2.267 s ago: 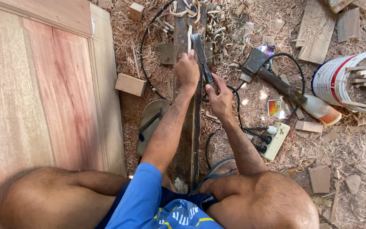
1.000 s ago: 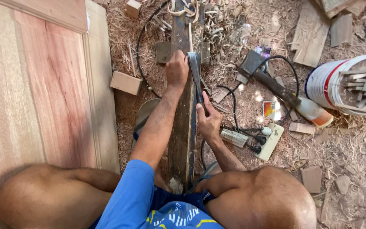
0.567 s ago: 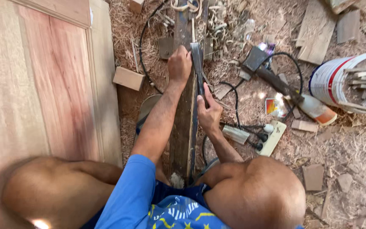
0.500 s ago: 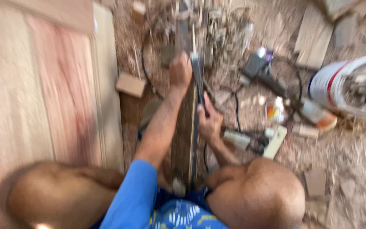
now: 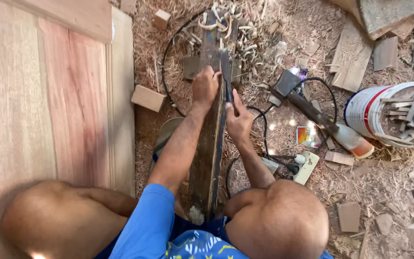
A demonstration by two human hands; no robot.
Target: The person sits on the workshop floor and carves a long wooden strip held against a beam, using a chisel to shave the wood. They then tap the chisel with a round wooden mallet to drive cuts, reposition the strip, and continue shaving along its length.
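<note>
A long dark wooden plank (image 5: 206, 163) runs away from me between my knees, over the sawdust. My left hand (image 5: 205, 86) is closed on its far part and presses it down. My right hand (image 5: 238, 120) sits against the plank's right edge, gripping a narrow dark blade tool (image 5: 225, 72). The tool lies along that edge and points away from me. Curled wood shavings (image 5: 216, 21) are piled at the plank's far end.
A large pale and reddish wooden panel (image 5: 49, 96) fills the left. A wood block (image 5: 148, 98), a black cable (image 5: 166, 57), a hammer-like tool (image 5: 307, 105), a power strip (image 5: 306, 167) and a white bucket (image 5: 367, 112) of wood strips lie around.
My right hand slid the blade tool toward me along the plank's edge, then a little way back out. My left hand kept its hold on the plank.
</note>
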